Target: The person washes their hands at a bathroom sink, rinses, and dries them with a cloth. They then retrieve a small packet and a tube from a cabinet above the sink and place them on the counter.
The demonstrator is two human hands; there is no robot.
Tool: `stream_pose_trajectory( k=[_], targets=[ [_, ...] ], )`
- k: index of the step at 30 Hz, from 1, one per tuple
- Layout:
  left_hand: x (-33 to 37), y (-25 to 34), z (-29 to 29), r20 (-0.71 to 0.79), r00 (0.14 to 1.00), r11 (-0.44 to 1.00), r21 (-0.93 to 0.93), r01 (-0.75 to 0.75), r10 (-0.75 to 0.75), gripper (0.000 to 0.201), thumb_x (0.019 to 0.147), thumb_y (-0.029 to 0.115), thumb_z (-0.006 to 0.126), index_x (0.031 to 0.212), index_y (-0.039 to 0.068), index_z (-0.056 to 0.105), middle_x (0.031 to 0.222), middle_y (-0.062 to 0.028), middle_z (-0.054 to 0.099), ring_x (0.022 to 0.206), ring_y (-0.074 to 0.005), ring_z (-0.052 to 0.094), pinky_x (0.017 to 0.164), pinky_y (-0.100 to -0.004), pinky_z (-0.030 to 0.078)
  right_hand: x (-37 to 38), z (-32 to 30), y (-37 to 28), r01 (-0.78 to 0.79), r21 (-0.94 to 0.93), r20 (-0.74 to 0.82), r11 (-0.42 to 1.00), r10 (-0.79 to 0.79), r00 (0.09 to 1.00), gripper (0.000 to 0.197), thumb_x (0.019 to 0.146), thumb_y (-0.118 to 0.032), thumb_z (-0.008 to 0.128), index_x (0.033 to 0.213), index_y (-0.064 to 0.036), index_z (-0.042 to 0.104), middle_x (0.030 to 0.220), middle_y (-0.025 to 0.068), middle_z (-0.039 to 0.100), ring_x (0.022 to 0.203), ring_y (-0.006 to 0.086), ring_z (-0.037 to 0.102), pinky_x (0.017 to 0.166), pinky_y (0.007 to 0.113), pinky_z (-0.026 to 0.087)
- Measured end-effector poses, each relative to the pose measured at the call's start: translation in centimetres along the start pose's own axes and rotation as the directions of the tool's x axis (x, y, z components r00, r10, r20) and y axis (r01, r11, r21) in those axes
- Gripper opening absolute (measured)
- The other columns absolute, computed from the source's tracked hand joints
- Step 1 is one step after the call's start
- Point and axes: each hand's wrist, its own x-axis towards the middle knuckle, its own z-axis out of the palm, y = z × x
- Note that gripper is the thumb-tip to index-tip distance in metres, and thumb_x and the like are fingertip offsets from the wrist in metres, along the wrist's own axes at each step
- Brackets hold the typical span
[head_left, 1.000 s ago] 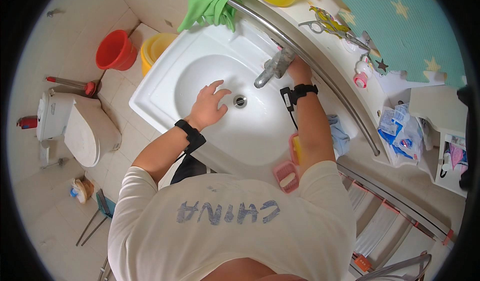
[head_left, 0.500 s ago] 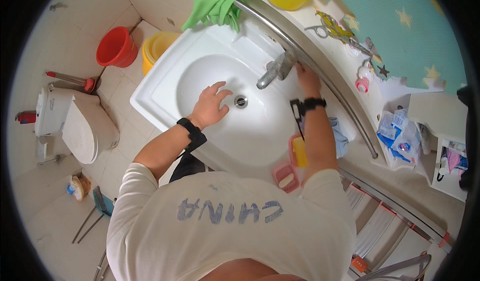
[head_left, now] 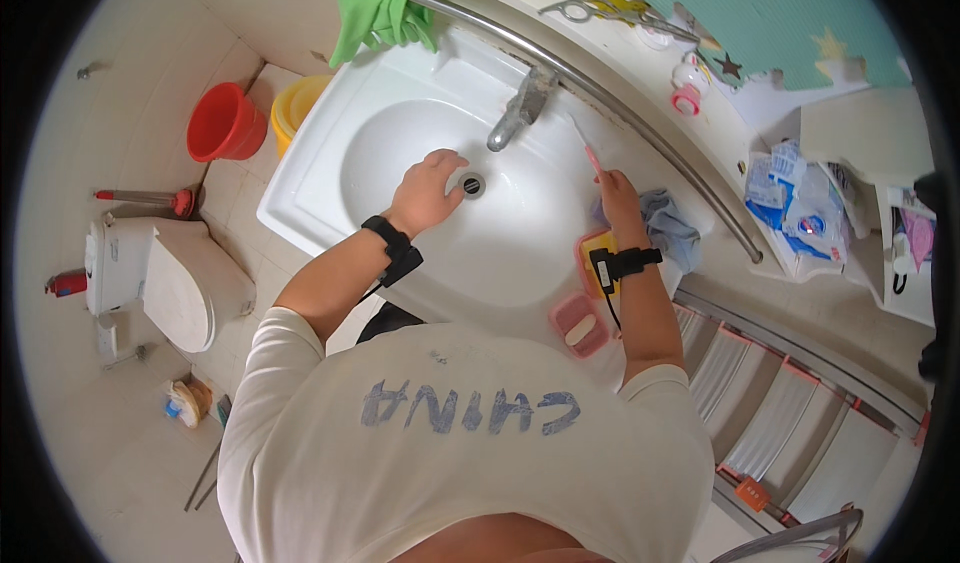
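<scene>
My left hand point(head_left: 429, 193) hovers over the white washbasin point(head_left: 390, 128) beside the drain point(head_left: 471, 185). Its fingers are loosely curved and apart, with nothing in them. At the basin's right side, my right hand point(head_left: 619, 201) grips a thin pink-and-white stick shaped like a toothbrush point(head_left: 590, 153); its pale tip points toward the tap. The grey metal tap point(head_left: 520, 113) stands at the back, apart from both hands. Near my right wrist lie a yellow-and-pink dish point(head_left: 592, 253) and a pink soap dish point(head_left: 572, 315) with a pale bar of soap in it.
A curved metal rail point(head_left: 640, 133) runs behind the basin, with a green cloth point(head_left: 375, 13) over its left end. A blue-grey cloth point(head_left: 672, 231) lies at right. Scissors point(head_left: 572, 9) rest on the shelf. A red bucket point(head_left: 226, 123) and toilet point(head_left: 185, 283) are left; a folded ladder point(head_left: 790, 393) is right.
My right hand has moved from beside the tap toward me and now shows the pink-and-white stick. The tap's handle now lines up with its spout. My left hand stays near the drain.
</scene>
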Motion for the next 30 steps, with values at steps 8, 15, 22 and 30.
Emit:
stream_pose_trajectory(
  k=[8,15,22,30],
  targets=[
    [6.0,5.1,-0.7,-0.049,0.993,0.995,-0.008,-0.104,0.104,0.018,0.089,0.024,0.056,0.091,0.009,0.067,0.083,-0.0105,0.065,0.072,-0.0300,0.062,0.064,-0.0393,0.049,-6.2,3.4,0.5,-0.093,-0.026,0.102,0.995,0.095,0.990,0.038,0.084,-0.036,0.053,0.097,-0.0007,0.060,0.085,0.0207,0.064,0.084,0.0349,0.062,0.073,0.041,0.047],
    [11.7,8.1,-2.1,-0.066,0.969,0.961,0.157,-0.227,0.240,0.030,0.091,0.029,0.050,0.080,0.007,0.065,0.081,-0.0139,0.065,0.077,-0.0352,0.062,0.066,-0.0449,0.049,-5.6,9.7,-2.2,-0.124,0.184,0.408,0.975,0.039,0.912,0.036,0.085,-0.032,0.056,0.101,0.0004,0.057,0.082,0.0143,0.062,0.078,0.0250,0.061,0.070,0.036,0.047],
    [11.7,5.5,-5.1,-0.027,0.993,0.991,0.072,-0.110,0.112,0.027,0.088,0.033,0.051,0.087,0.013,0.069,0.085,-0.0104,0.067,0.078,-0.0321,0.063,0.066,-0.0416,0.050,-0.7,16.0,-4.4,-0.032,0.208,0.454,0.978,-0.068,0.888,0.033,0.090,-0.033,0.054,0.096,-0.0011,0.058,0.080,0.0132,0.061,0.073,0.0233,0.060,0.067,0.037,0.047],
    [3.2,-3.8,-5.8,0.043,0.970,0.971,-0.006,0.239,-0.238,0.022,0.086,0.025,0.056,0.095,0.010,0.068,0.090,-0.0093,0.068,0.082,-0.0271,0.064,0.072,-0.0365,0.050,2.7,18.8,-7.8,-0.227,0.411,0.584,0.883,-0.064,0.809,0.031,0.091,-0.029,0.056,0.104,-0.0022,0.061,0.075,0.0058,0.060,0.057,0.0116,0.055,0.053,0.028,0.044]
  ],
)
